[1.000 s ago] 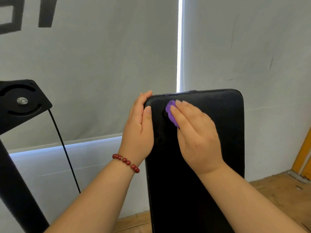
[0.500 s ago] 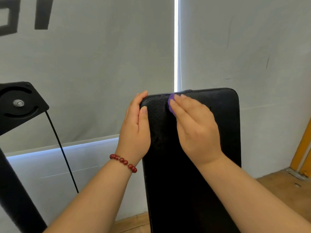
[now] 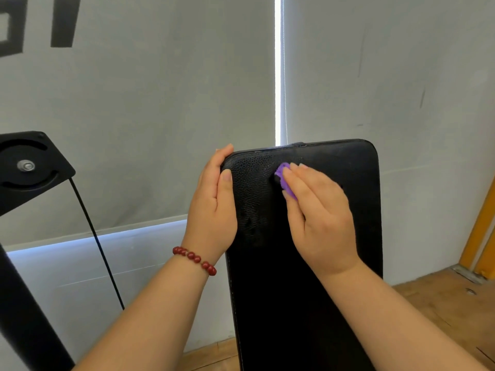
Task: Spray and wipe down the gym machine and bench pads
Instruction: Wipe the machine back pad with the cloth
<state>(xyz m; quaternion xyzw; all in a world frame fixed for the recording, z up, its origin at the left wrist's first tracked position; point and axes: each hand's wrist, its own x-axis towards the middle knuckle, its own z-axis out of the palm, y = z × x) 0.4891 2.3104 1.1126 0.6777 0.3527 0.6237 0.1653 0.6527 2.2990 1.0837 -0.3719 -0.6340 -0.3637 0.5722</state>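
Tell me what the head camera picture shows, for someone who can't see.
The right hand presses a purple cloth flat against the top of a black bench pad, while the left hand grips the pad's left edge. A red bead bracelet circles the left wrist.

The pad (image 3: 334, 263) stands upright before me, with the blinds (image 3: 160, 129) behind it. My left hand (image 3: 211, 210) grips its upper left edge, thumb on the front face, fingers round the back. My right hand (image 3: 318, 218) lies flat on the front near the top, the cloth (image 3: 284, 178) under its fingers. Well left of the pad is the machine plate (image 3: 26, 167), a cable (image 3: 96, 236) running down from it. The floor (image 3: 442, 303) lies at lower right.
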